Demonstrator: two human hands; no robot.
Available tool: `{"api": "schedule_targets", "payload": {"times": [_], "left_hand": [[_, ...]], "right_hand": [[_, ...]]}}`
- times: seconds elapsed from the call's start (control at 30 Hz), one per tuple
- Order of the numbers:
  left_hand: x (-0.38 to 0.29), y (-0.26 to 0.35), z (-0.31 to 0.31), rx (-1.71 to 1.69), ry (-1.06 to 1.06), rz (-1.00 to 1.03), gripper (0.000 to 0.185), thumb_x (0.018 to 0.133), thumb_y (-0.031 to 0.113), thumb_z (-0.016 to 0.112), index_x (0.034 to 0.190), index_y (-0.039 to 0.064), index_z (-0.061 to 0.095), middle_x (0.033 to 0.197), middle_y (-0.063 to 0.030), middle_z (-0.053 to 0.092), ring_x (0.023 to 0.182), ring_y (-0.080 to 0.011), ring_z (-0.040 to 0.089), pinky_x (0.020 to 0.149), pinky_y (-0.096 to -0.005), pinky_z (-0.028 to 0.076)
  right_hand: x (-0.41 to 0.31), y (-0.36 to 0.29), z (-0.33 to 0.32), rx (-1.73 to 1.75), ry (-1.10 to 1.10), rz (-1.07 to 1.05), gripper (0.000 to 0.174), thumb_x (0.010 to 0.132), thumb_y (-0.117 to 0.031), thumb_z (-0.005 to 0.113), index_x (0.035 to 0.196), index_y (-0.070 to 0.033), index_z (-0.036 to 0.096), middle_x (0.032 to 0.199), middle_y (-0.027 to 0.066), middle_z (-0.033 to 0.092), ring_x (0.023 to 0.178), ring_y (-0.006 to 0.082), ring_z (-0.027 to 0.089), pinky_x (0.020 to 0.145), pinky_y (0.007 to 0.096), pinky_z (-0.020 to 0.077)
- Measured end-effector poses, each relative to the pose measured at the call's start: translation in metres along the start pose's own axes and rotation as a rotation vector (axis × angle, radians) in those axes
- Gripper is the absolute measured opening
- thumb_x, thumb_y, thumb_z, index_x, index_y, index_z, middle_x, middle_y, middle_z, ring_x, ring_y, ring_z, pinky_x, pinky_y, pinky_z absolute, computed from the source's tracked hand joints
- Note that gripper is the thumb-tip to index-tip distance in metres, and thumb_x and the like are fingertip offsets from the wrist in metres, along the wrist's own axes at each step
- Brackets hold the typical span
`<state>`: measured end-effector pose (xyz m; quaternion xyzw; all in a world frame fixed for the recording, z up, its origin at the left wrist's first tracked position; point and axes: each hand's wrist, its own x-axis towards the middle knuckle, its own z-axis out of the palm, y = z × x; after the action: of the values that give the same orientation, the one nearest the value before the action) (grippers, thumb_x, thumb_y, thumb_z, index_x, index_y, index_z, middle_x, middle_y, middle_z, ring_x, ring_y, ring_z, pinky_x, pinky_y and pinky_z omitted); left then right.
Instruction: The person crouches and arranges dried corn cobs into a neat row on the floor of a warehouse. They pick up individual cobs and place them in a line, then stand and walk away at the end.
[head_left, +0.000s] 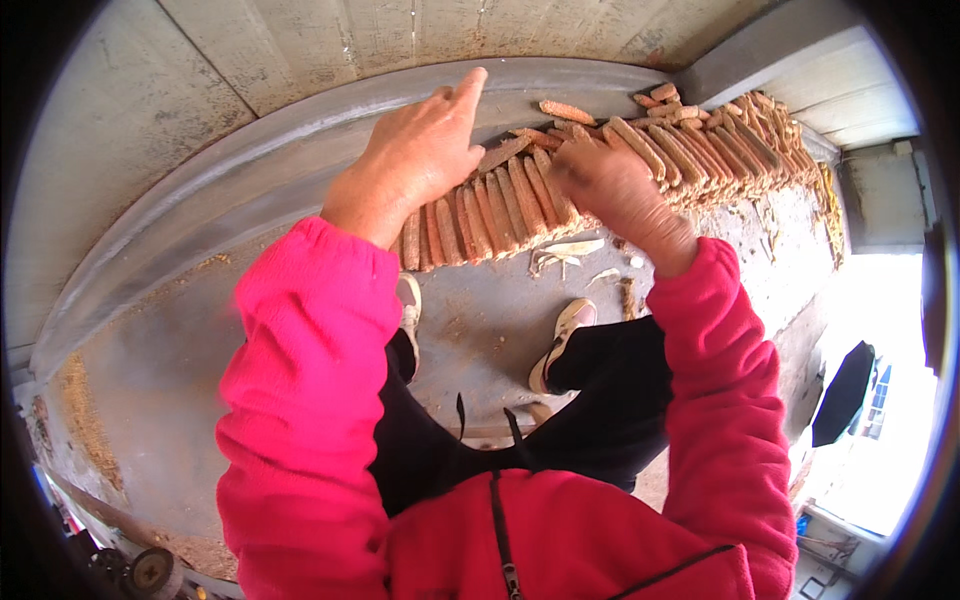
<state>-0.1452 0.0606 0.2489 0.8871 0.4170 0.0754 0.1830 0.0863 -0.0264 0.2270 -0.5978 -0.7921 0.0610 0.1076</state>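
Observation:
Bare corncobs (510, 206) lie side by side in a long stacked row before me, curving up to the right. Above the left part of this row is my left hand (420, 150), its index finger stretched out and thumb apart, with no object visible in it. A loose corncob (501, 156) lies at an angle just beyond the thumb. My right hand (611, 187), blurred, is over the middle of the row with its fingers bent down among the cobs. Whether it grips one is hidden. Another loose corncob (568, 112) rests behind the row, near the metal ledge.
A panelled wall (300, 45) and a grey metal ledge (225, 142) run behind the cobs. A grey beam (765, 52) slants at upper right. Dry corn husks (570, 249) lie on the grey floor (480, 307) between my shoes and the row. Bright light enters at right.

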Motion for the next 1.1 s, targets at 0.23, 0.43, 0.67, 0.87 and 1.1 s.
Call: {"api": "schedule_targets", "payload": {"times": [0.23,0.43,0.67,0.87,1.1], "left_hand": [[-0.019,-0.024,0.031,0.043,-0.217,-0.204,0.083,0.087,0.033,0.066,0.151,0.001,0.024,0.141,-0.0276,0.047,0.128,-0.0378,0.05,0.107,-0.0448,0.041],[-0.005,-0.05,0.152,0.028,-0.168,-0.42,0.056,0.088,0.035,0.063,0.132,0.001,0.053,0.124,-0.022,0.063,0.115,-0.0401,0.06,0.096,-0.0476,0.05],[-0.04,-0.108,0.303,-0.174,-0.213,-0.756,0.046,0.082,0.023,0.058,0.12,-0.002,0.06,0.116,-0.0299,0.063,0.11,-0.0445,0.06,0.096,-0.0489,0.047],[-0.022,-0.141,0.352,-0.251,-0.072,-0.876,0.048,0.08,0.016,0.057,0.123,-0.004,0.056,0.118,-0.0315,0.062,0.113,-0.0441,0.059,0.098,-0.0487,0.046],[-0.017,-0.126,0.356,-0.071,0.006,-0.998,0.056,0.076,0.023,0.069,0.124,-0.001,0.053,0.113,-0.0259,0.06,0.112,-0.0409,0.055,0.102,-0.0467,0.042]], "right_hand": [[-0.119,-0.148,-0.008,0.192,-0.424,-0.604,0.012,0.085,-0.016,0.058,0.089,-0.006,0.064,0.083,0.0096,0.064,0.081,0.0281,0.068,0.066,0.0415,0.0539],[-0.114,-0.157,0.013,0.033,-0.306,-0.565,0.011,0.084,-0.019,0.058,0.086,-0.008,0.061,0.086,0.0058,0.06,0.079,0.0219,0.061,0.064,0.036,0.0454],[-0.135,-0.138,0.025,0.002,-0.454,-0.466,0.013,0.083,-0.02,0.058,0.084,-0.009,0.064,0.082,0.0034,0.058,0.08,0.0189,0.057,0.065,0.0337,0.039],[-0.134,-0.124,0.001,0.114,-0.404,-0.41,0.015,0.084,-0.019,0.056,0.086,-0.006,0.064,0.082,0.0044,0.058,0.081,0.0192,0.056,0.065,0.0337,0.0387],[-0.128,-0.12,-0.004,0.107,-0.399,-0.381,0.017,0.084,-0.019,0.055,0.088,-0.005,0.064,0.084,0.0051,0.057,0.081,0.0198,0.055,0.067,0.0338,0.0393]]}}
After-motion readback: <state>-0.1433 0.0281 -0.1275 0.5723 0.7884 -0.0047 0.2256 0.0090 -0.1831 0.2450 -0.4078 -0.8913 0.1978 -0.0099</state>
